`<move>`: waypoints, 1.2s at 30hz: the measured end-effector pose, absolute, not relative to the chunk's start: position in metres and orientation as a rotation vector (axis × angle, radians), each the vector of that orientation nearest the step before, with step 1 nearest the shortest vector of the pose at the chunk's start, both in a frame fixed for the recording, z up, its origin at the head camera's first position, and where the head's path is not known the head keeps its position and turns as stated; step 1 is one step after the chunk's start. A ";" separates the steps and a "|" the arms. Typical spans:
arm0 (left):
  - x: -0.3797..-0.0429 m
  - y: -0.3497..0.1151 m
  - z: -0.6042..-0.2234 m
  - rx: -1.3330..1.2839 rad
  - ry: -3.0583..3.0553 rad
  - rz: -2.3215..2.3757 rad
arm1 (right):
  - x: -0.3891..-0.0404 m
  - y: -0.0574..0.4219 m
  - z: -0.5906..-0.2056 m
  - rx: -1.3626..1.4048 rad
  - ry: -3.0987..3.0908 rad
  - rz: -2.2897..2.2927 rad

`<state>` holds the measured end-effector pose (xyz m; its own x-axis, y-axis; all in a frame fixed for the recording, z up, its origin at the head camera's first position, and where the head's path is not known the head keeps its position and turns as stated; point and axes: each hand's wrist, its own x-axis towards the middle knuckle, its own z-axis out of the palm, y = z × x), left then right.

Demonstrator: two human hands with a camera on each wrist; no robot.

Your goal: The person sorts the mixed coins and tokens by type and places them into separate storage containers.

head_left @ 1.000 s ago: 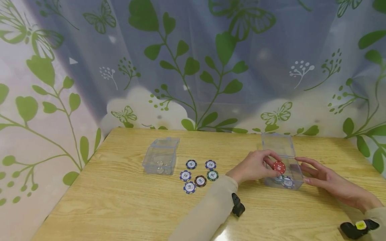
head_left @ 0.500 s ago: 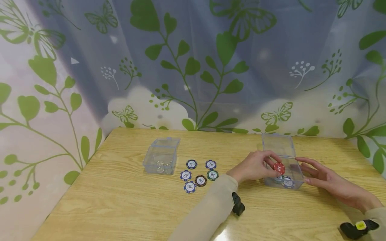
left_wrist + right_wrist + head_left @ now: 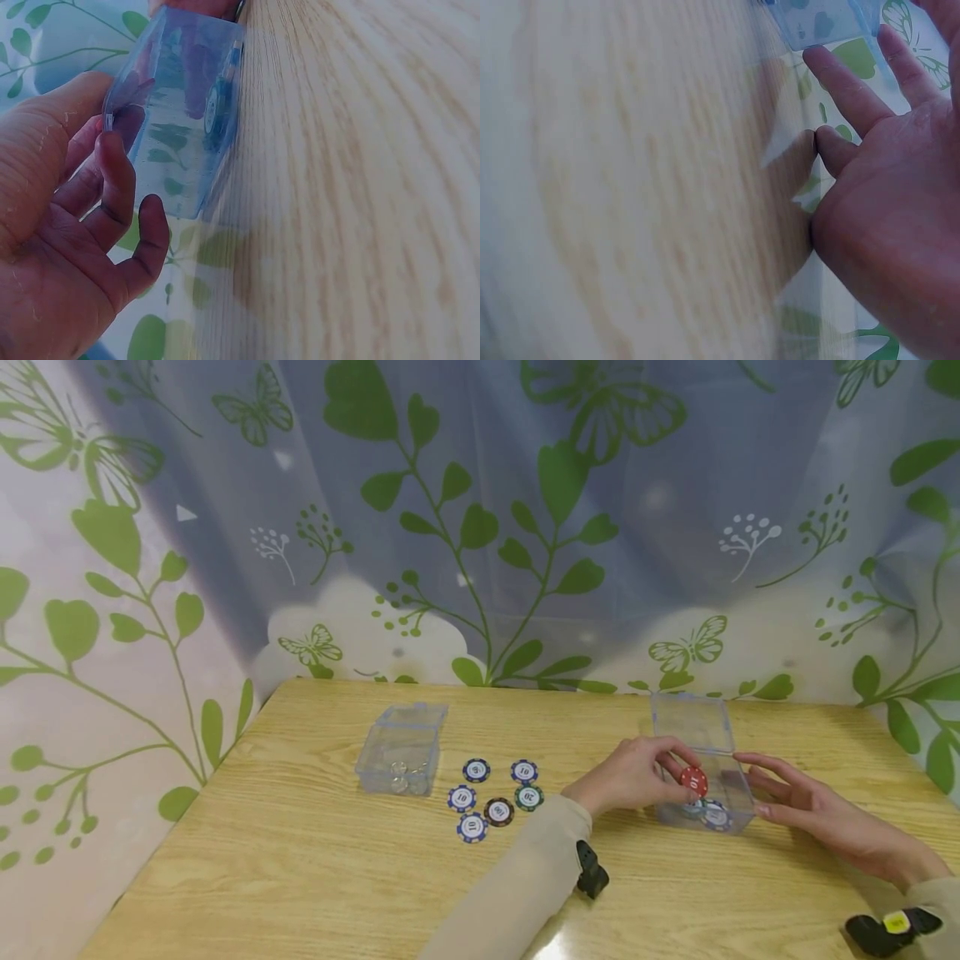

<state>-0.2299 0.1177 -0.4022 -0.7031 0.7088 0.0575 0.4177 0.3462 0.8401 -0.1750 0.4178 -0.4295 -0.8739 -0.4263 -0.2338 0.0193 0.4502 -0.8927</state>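
Note:
My left hand [image 3: 633, 772] pinches a red poker chip [image 3: 693, 782] marked 10 between thumb and fingers. It holds the chip at the mouth of a clear plastic box [image 3: 738, 785], whose hinged lid [image 3: 692, 722] stands up at the back. Inside lie chips, among them a blue and white poker chip [image 3: 716, 814]. In the left wrist view the box [image 3: 176, 97] shows from its side, the chip mostly hidden by the hand [image 3: 67, 210]. My right hand [image 3: 817, 810] has its fingers extended against the box's right side; its fingertips meet the box [image 3: 817, 22] in the right wrist view.
Left of the hands several poker chips lie on the wooden table [image 3: 300, 877], including a brown chip [image 3: 498, 811] and a green chip [image 3: 529, 797]. Beyond them a second clear box [image 3: 397, 752], lid raised, holds several silvery coins [image 3: 399, 771]. A patterned curtain [image 3: 480, 527] hangs behind the table.
The red chip has dropped very slightly towards the inside of the box in my left hand. My right hand stays at the box's side.

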 end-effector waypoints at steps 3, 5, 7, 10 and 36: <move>-0.230 0.118 -0.402 0.998 2.300 1.287 | -0.175 0.418 -0.430 -0.342 2.280 -1.414; -0.230 0.118 -0.402 0.991 2.297 1.288 | -0.175 0.418 -0.430 -0.349 2.279 -1.418; -0.229 0.118 -0.402 0.981 2.289 1.290 | -0.175 0.418 -0.430 -0.357 2.278 -1.419; -0.229 0.118 -0.401 0.964 2.278 1.294 | -0.175 0.417 -0.430 -0.362 2.272 -1.421; -0.236 0.051 -0.389 1.083 2.402 1.182 | -0.174 0.419 -0.433 -0.347 2.299 -1.414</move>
